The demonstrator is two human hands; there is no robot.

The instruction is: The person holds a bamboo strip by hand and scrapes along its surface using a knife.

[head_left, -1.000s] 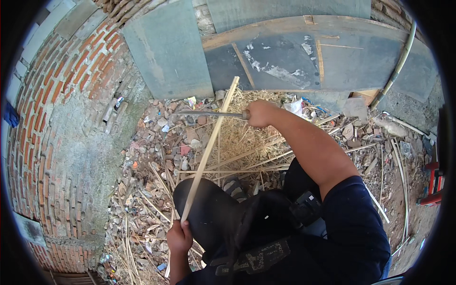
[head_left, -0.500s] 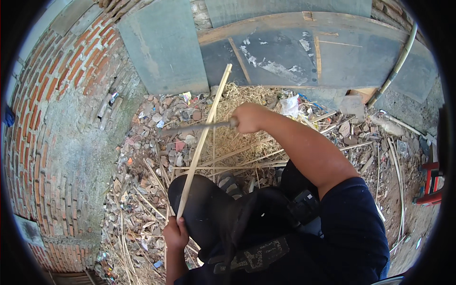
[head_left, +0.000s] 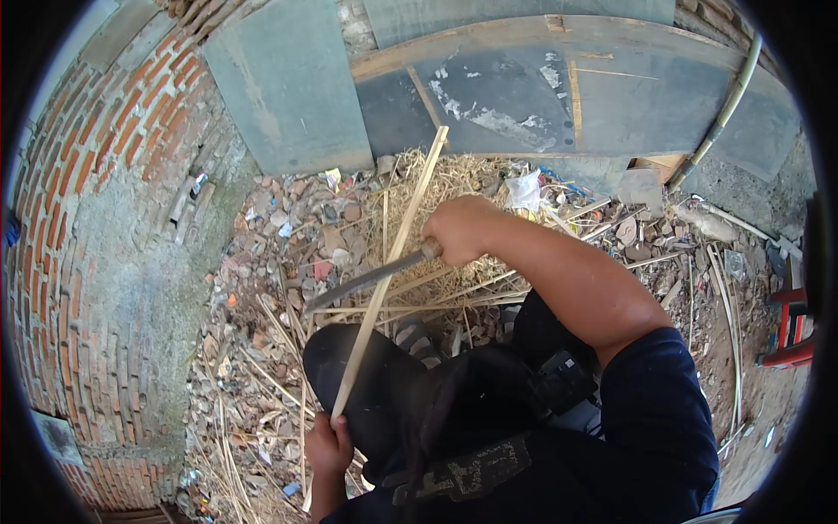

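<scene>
My left hand [head_left: 330, 445] is closed round the near end of a long, pale bamboo strip [head_left: 362, 341]. The strip slants up and away over my dark-clothed left knee [head_left: 323, 354], its far end free above the shavings. In my right hand [head_left: 458, 229] is the wooden handle of a long-bladed knife, fist wrapped tight round it. The knife's grey blade [head_left: 345, 290] points left and crosses the strip near its middle. Whether the edge bites into the strip, I cannot tell.
Beyond the strip lies a heap of curly pale shavings [head_left: 419, 188]. More thin strips [head_left: 231, 437] are strewn over rubble ground. A brick wall [head_left: 78, 306] rises at left, grey-green boards [head_left: 279, 96] lean at the back, and a red object [head_left: 790, 332] stands far right.
The knife has slid down along the strip toward me, its tip now lower. The strip's far end has shifted right, and my left hand sits slightly lower.
</scene>
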